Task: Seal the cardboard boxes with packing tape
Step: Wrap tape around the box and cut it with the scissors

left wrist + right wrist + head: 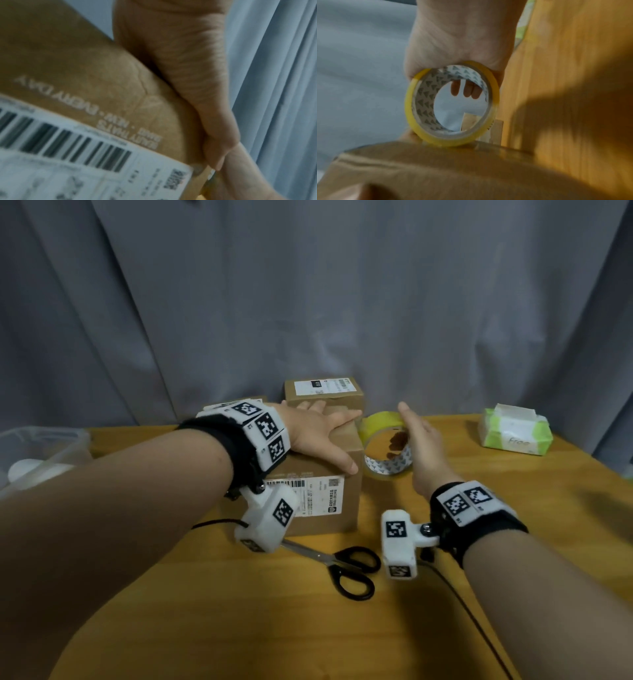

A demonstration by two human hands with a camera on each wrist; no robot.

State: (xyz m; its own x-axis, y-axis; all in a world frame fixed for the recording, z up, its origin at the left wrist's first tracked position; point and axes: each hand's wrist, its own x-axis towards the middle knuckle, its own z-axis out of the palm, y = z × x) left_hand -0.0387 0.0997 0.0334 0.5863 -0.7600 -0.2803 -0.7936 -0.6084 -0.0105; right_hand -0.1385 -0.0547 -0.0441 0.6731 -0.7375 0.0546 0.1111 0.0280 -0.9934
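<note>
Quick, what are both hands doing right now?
Left hand: open, lying flat on top of the front cardboard box.
Right hand: holding the tape roll, fingers curled round it.

Black-handled scissors [346, 568] lie closed on a wooden table [513, 542], blades pointing left. A green-and-white pack of tissues [515, 430] sits at the table's far right, a clear plastic container [41, 451] at its left edge. Grey curtain [308, 285] hangs behind.
</note>
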